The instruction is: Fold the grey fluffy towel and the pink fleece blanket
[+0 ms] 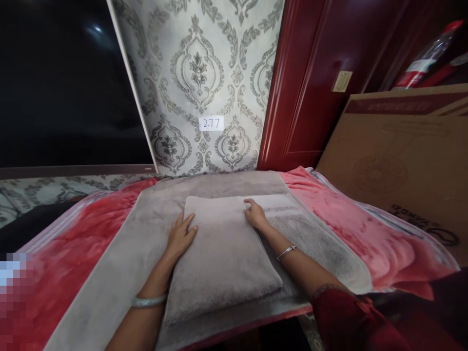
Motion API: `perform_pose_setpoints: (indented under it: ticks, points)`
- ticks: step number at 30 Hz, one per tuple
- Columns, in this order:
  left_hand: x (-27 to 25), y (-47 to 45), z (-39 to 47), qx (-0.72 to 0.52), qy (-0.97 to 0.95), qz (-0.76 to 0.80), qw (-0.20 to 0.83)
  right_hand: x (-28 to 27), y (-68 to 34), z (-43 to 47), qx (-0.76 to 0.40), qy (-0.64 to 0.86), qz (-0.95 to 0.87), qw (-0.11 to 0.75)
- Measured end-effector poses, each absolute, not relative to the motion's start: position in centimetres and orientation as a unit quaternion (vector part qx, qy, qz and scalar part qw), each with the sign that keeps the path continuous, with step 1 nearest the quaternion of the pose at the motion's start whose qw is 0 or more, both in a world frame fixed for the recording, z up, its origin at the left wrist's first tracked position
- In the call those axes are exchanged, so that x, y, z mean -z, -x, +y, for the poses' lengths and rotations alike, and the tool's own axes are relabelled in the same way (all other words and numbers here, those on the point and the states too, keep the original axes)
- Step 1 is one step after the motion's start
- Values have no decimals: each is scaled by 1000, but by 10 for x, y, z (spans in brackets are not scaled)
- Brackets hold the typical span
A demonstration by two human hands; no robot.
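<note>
Both hands flat and ungripping on folded towel (223,253) lying mid-blanket (329,214) toward its near edge: left hand (181,236) at towel's left edge, right hand (256,214) at far-right corner; uneven pressing could skew the fold or slide it off.

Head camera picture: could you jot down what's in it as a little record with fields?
Left hand: left hand flat on the left edge of the folded grey towel
Right hand: right hand palm down on the towel's far right part
Under the towel: larger grey towel spread over a red blanket
Behind: patterned wallpaper with a label reading 277
Right side: cardboard box
</note>
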State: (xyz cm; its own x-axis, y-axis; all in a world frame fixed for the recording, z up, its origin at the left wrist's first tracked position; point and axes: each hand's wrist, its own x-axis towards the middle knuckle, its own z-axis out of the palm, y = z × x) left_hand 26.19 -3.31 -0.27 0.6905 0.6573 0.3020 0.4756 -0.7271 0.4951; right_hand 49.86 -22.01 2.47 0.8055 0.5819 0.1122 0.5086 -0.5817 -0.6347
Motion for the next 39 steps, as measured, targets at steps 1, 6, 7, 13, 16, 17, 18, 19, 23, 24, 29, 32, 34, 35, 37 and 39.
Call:
perform_pose_setpoints:
  ticks: [1, 6, 7, 13, 16, 17, 18, 19, 23, 24, 29, 32, 34, 35, 37, 39]
  points:
    - [3, -262, -33, -239, -900, 309, 194, -29, -500, -218, -50, 890, -312, 328]
    - [2, -260, -37, -240, -912, 280, 179, -41, -490, -207, -19, 879, -385, 282]
    - [1, -260, -39, -236, -916, 276, 171, -40, -485, -206, -8, 865, -428, 263]
    - [-4, -259, -50, -155, -943, 259, 139, -12, -473, -202, -41, 817, -558, 141]
    - [-4, -260, -51, -146, -939, 276, 145, -6, -478, -202, -36, 820, -553, 142]
    - [-4, -260, -50, -146, -939, 275, 150, -5, -479, -203, -33, 819, -554, 143]
    - [-4, -261, -49, -144, -939, 272, 155, -5, -481, -203, -32, 818, -556, 143]
    - [-4, -261, -48, -141, -939, 270, 160, -6, -481, -204, -32, 816, -558, 143]
    - [-3, -261, -43, -121, -941, 261, 177, -11, -483, -205, -44, 814, -563, 139]
    - [-3, -262, -41, -117, -942, 257, 180, -14, -483, -206, -52, 813, -564, 136]
    - [-22, -257, -50, -83, -942, 270, 183, -28, -473, -233, -118, 801, -573, 126]
    - [-34, -242, -82, -63, -962, 221, 145, -26, -447, -269, -141, 784, -587, 143]
    - [-34, -229, -110, -58, -982, 134, 121, -17, -425, -295, -124, 757, -620, 162]
    - [-31, -223, -122, -55, -986, 107, 115, -13, -415, -307, -111, 747, -633, 170]
    - [-23, -214, -141, -62, -989, 88, 101, -5, -399, -323, -91, 743, -641, 172]
    - [-15, -210, -149, -66, -990, 93, 82, -1, -391, -329, -85, 754, -631, 159]
